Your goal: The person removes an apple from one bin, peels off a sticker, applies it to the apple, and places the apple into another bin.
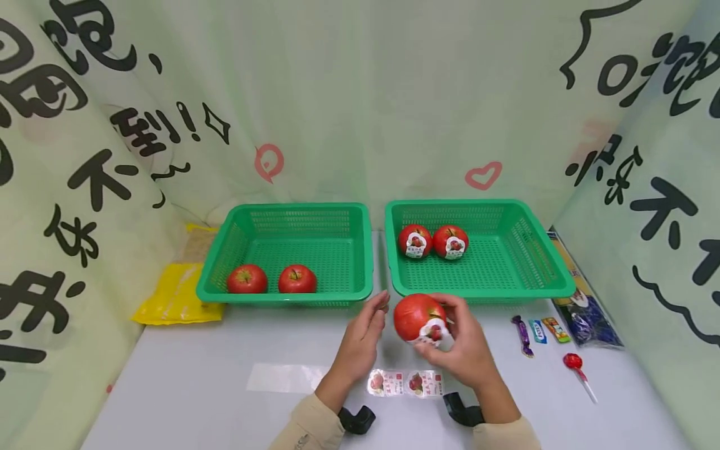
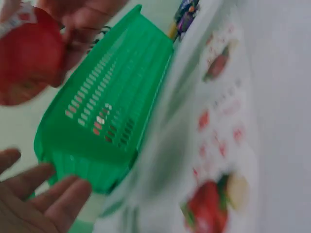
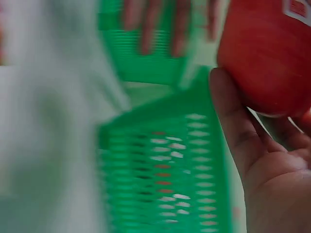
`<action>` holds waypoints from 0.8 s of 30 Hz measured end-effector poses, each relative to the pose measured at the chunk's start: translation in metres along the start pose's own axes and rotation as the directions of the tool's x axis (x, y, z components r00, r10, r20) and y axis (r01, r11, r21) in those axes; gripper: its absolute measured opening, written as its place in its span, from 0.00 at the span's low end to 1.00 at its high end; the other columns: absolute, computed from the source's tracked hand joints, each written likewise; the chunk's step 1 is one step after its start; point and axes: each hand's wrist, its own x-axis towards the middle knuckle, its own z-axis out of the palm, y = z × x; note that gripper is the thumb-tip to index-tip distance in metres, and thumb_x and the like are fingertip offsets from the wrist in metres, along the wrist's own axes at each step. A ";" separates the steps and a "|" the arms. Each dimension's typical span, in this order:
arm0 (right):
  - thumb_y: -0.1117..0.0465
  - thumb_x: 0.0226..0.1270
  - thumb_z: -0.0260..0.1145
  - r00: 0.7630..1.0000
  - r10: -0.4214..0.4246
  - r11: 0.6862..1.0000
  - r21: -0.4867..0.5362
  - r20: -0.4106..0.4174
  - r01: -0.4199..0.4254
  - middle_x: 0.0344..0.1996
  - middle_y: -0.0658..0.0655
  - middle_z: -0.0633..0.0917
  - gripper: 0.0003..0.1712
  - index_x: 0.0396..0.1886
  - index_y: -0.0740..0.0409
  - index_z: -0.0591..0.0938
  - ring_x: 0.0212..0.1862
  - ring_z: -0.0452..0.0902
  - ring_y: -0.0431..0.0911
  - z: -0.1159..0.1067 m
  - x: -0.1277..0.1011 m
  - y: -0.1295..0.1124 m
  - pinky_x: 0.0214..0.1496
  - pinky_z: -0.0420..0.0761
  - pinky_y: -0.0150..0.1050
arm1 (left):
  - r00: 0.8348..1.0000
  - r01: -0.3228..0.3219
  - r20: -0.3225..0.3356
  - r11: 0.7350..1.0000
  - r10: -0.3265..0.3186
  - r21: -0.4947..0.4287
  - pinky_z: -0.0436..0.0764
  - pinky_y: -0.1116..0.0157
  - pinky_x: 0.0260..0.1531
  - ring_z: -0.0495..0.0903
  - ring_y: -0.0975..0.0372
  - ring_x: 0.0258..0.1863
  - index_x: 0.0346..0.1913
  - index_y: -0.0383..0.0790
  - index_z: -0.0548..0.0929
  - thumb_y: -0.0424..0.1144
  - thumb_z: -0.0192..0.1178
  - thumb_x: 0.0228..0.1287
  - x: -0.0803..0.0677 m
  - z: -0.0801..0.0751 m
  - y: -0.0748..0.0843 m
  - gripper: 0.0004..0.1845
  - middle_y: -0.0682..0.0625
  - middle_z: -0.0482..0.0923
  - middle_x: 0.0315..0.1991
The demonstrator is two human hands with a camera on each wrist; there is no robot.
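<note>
My right hand grips a red apple above the table, thumb in front and fingers behind. A white sticker with a fruit picture is on the apple's side facing me. Just left of the apple, my left hand is held up with its fingers extended, apart from the fruit. In the left wrist view the left hand has nothing between its spread fingers. The right wrist view shows the apple against the thumb and fingers. Two similar stickers on a strip lie below the hands.
Two plain apples sit in the left green basket. The right green basket has two stickered apples. Yellow packages lie far left. To the right are small wrapped candies, a red lollipop and a dark bag.
</note>
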 end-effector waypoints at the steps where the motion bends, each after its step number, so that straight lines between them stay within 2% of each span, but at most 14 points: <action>1: 0.73 0.47 0.79 1.000 0.002 1.000 0.031 -0.029 -0.001 0.61 0.62 0.79 0.48 0.70 0.67 0.68 0.55 0.80 0.36 -0.011 0.002 -0.004 0.52 0.86 0.27 | 1.000 0.024 0.004 1.000 -0.024 -0.002 0.81 0.47 0.68 0.75 0.46 0.73 0.83 0.46 0.62 0.49 0.45 0.87 0.004 0.005 0.003 0.29 0.43 0.69 0.79; 3: 0.74 0.50 0.77 0.998 0.023 1.000 0.001 -0.065 -0.023 0.63 0.62 0.75 0.50 0.74 0.65 0.66 0.56 0.79 0.40 -0.036 0.012 -0.013 0.48 0.86 0.25 | 0.997 0.071 0.004 0.997 -0.071 0.021 0.75 0.45 0.73 0.69 0.47 0.78 0.86 0.52 0.53 0.54 0.46 0.86 0.016 0.017 0.011 0.34 0.45 0.60 0.84; 5: 0.69 0.54 0.77 0.996 0.046 0.986 -0.156 -0.072 -0.056 0.64 0.64 0.74 0.50 0.77 0.61 0.66 0.57 0.77 0.47 -0.063 0.031 -0.019 0.46 0.88 0.32 | 0.992 0.124 -0.017 0.991 -0.123 0.047 0.70 0.44 0.77 0.62 0.47 0.82 0.87 0.57 0.47 0.58 0.50 0.83 0.030 0.028 0.017 0.40 0.47 0.53 0.86; 6: 0.65 0.56 0.78 0.997 0.060 0.964 -0.256 -0.058 -0.073 0.64 0.64 0.74 0.49 0.77 0.59 0.67 0.58 0.76 0.52 -0.077 0.042 -0.019 0.46 0.89 0.38 | 0.989 0.146 -0.038 0.988 -0.144 0.057 0.67 0.43 0.79 0.60 0.48 0.83 0.87 0.58 0.45 0.59 0.53 0.81 0.037 0.034 0.019 0.42 0.48 0.51 0.87; 8: 0.56 0.59 0.78 0.996 0.087 0.898 -0.433 -0.009 -0.083 0.64 0.68 0.74 0.48 0.77 0.59 0.68 0.58 0.74 0.60 -0.102 0.070 -0.014 0.46 0.89 0.51 | 0.979 0.185 -0.098 0.979 -0.177 0.083 0.65 0.42 0.80 0.58 0.48 0.84 0.87 0.58 0.43 0.59 0.58 0.78 0.048 0.042 0.021 0.47 0.47 0.51 0.87; 11: 0.44 0.62 0.77 0.981 0.171 0.789 -0.608 0.089 -0.083 0.64 0.73 0.76 0.50 0.75 0.66 0.69 0.59 0.71 0.68 -0.130 0.112 0.004 0.49 0.85 0.68 | 0.961 0.243 -0.164 0.962 -0.222 0.122 0.67 0.43 0.79 0.61 0.47 0.82 0.87 0.55 0.45 0.57 0.64 0.74 0.058 0.050 0.021 0.50 0.45 0.56 0.85; 13: 0.42 0.63 0.77 0.956 0.243 0.731 -0.679 0.163 -0.070 0.63 0.75 0.76 0.52 0.74 0.71 0.68 0.59 0.71 0.69 -0.143 0.138 0.017 0.51 0.85 0.68 | 0.953 0.265 -0.185 0.955 -0.239 0.133 0.69 0.43 0.77 0.65 0.46 0.80 0.87 0.52 0.47 0.55 0.66 0.74 0.061 0.052 0.020 0.50 0.43 0.60 0.83; 15: 0.44 0.62 0.78 0.925 0.302 0.673 -0.739 0.232 -0.034 0.61 0.76 0.78 0.51 0.72 0.74 0.69 0.58 0.73 0.70 -0.151 0.160 0.030 0.52 0.86 0.67 | 0.949 0.284 -0.187 0.948 -0.255 0.146 0.72 0.44 0.76 0.68 0.45 0.78 0.87 0.51 0.49 0.54 0.67 0.73 0.063 0.053 0.020 0.49 0.42 0.63 0.82; 16: 0.47 0.61 0.78 0.907 0.327 0.654 -0.756 0.266 -0.014 0.60 0.77 0.78 0.50 0.71 0.76 0.69 0.57 0.73 0.70 -0.153 0.170 0.036 0.52 0.86 0.66 | 0.948 0.287 -0.189 0.946 -0.257 0.152 0.72 0.45 0.76 0.69 0.45 0.78 0.87 0.50 0.50 0.54 0.67 0.73 0.064 0.054 0.020 0.50 0.42 0.64 0.82; 20: 0.60 0.56 0.80 0.839 0.420 0.602 -0.798 0.345 0.027 0.53 0.74 0.82 0.41 0.64 0.74 0.73 0.53 0.76 0.66 -0.151 0.199 0.059 0.49 0.87 0.62 | 0.945 0.295 -0.194 0.941 -0.262 0.166 0.74 0.47 0.74 0.71 0.47 0.77 0.87 0.48 0.50 0.54 0.68 0.72 0.065 0.054 0.024 0.50 0.42 0.66 0.81; 24: 0.66 0.52 0.81 0.802 0.480 0.556 -0.830 0.355 0.035 0.49 0.71 0.83 0.37 0.61 0.71 0.75 0.49 0.78 0.64 -0.147 0.216 0.083 0.47 0.86 0.60 | 0.944 0.299 -0.198 0.938 -0.264 0.176 0.75 0.48 0.74 0.72 0.47 0.76 0.87 0.48 0.51 0.54 0.69 0.71 0.064 0.054 0.029 0.51 0.43 0.66 0.81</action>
